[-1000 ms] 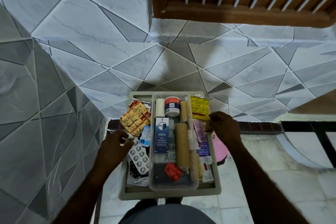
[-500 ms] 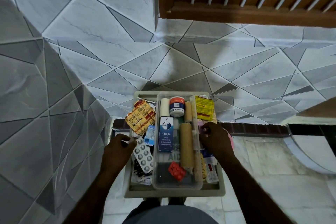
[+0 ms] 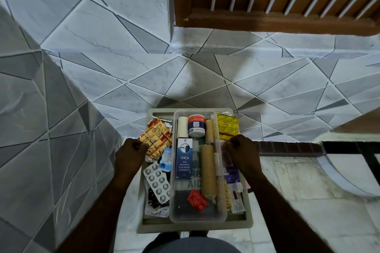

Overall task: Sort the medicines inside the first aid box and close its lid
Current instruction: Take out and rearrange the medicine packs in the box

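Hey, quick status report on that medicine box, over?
Left hand and right hand curled at the first aid box sides, hold unclear. Box open, medicines jumbled around the clear tray. Nothing over the box but the hands.

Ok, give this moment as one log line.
first aid box: open | left hand: grips left rim | right hand: grips right rim

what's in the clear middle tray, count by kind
tan rolls: 2
white roll: 1
jar with orange lid: 1
blue box: 1
red blister pack: 1
long thin stick: 1
total: 7
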Demonstrator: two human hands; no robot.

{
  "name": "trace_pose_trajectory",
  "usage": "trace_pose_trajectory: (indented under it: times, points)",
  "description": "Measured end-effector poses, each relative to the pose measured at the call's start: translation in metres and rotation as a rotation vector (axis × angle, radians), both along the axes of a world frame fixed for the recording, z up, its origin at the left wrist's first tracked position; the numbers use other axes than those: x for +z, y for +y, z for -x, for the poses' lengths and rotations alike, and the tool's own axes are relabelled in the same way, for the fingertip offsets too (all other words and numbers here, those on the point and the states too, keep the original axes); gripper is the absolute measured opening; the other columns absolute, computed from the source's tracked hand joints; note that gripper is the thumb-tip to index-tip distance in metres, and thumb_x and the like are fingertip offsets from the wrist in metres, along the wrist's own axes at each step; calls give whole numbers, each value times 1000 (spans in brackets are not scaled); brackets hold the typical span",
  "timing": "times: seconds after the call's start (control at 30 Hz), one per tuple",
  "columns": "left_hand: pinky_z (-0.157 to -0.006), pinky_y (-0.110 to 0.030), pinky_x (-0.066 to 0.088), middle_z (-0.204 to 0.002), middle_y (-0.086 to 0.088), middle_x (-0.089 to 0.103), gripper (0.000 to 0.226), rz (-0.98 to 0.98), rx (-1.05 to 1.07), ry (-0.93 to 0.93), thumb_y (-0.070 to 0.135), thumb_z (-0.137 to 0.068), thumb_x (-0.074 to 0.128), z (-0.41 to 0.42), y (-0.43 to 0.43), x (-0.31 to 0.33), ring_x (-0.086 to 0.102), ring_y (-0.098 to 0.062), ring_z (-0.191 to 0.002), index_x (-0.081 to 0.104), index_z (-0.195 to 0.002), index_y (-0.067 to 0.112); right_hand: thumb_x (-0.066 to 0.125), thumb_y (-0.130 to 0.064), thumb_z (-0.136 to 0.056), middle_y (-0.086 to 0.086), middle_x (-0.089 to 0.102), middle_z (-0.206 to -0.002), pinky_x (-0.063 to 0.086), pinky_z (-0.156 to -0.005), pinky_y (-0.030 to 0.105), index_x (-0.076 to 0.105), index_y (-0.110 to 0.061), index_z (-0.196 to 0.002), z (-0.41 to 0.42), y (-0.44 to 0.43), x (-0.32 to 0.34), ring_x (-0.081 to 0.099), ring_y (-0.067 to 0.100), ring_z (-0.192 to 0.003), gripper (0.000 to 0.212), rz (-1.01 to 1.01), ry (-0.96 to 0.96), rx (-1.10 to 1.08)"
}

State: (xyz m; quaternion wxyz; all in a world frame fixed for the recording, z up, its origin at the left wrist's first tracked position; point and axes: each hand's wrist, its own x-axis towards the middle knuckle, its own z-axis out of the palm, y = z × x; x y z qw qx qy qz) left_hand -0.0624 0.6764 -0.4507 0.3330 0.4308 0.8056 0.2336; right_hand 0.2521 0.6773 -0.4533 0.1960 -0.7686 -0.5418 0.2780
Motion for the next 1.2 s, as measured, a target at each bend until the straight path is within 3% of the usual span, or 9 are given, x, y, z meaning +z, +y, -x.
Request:
trace_pose_trajectory:
  times: [0.13, 0.23, 0.37, 0.53, 0.63, 0.87, 1.03, 1.13, 1.2]
  points:
    - [-86, -44, 52, -97, -8, 62, 36, 2, 56, -35, 32, -84, 71, -4, 9, 2, 61, -29, -93, 53, -106, 10, 59, -33, -86, -2, 63, -84, 53, -73, 38, 60, -22, -88, -2, 5, -4, 61, 17, -79, 10, 11, 4, -42]
    - [-83, -43, 50, -94, -8, 58, 39, -3, 96, -49, 28, -83, 73, -6, 11, 4, 59, -29, -90, 47, -107, 11, 61, -30, -82, 1, 65, -86, 56, -74, 46, 57, -25, -84, -3, 5, -5, 63, 22, -79, 6, 6, 0, -65]
    - [-82, -42, 49, -91, -6, 55, 40, -25, 111, -47, 27, -82, 73, -8, 9, 6, 60, -32, -91, 39, -100, 17, 67, -31, -82, 3, 64, -95, 53, -76, 39, 61, -20, -94, -3, 2, -2, 59, 18, -84, 17, 18, -17, -63]
    - [-82, -39, 49, -96, -3, 56, 43, 33, -7, -29, 34, -82, 74, -7, -4, 7, 60, -28, -91, 44, -107, 15, 69, -54, -75, -4, 56, -96, 51, -75, 36, 55, -23, -100, 3, -8, -3, 56, 17, -86, 43, 97, -73, -34]
    - [-73, -34, 47, -97, -1, 56, 46, 86, -130, 7, 39, -81, 73, -7, -17, 7, 60, -23, -85, 43, -108, 17, 70, -52, -76, -1, 53, -95, 44, -71, 33, 51, -21, -102, 9, -14, -4, 55, 20, -84, 45, 121, -81, -7]
    - [-75, -32, 46, -108, -6, 62, 62, 271, -254, 38, 49, -68, 80, -5, -37, 4, 60, -22, -94, 50, -112, 17, 69, -47, -71, 0, 64, -96, 57, -70, 45, 46, -31, -99, 10, -16, -12, 65, 23, -78, 41, 132, 11, -20]
    - [-78, -37, 55, -108, -8, 68, 45, 269, -252, 7, 31, -73, 81, -5, -42, 7, 66, -22, -88, 55, -107, 17, 74, -38, -81, -8, 60, -91, 38, -68, 26, 58, -18, -109, 9, -15, 4, 56, 13, -78, 38, 130, 53, -137]
    - [-77, -39, 57, -101, -5, 69, 33, 232, -231, -2, 24, -75, 80, -6, -44, 7, 67, -20, -81, 59, -100, 19, 71, -50, -81, -6, 71, -84, 44, -62, 25, 63, -17, -103, 6, -17, 0, 63, 5, -68, 41, 91, 176, -219]
    - [-78, -42, 58, -96, -5, 71, 29, 222, -184, -43, 23, -75, 80, -4, -45, 6, 68, -20, -78, 62, -97, 19, 70, -53, -80, -2, 72, -84, 51, -68, 30, 67, -16, -95, 3, -18, 3, 66, 12, -73, 39, 92, 188, -234]
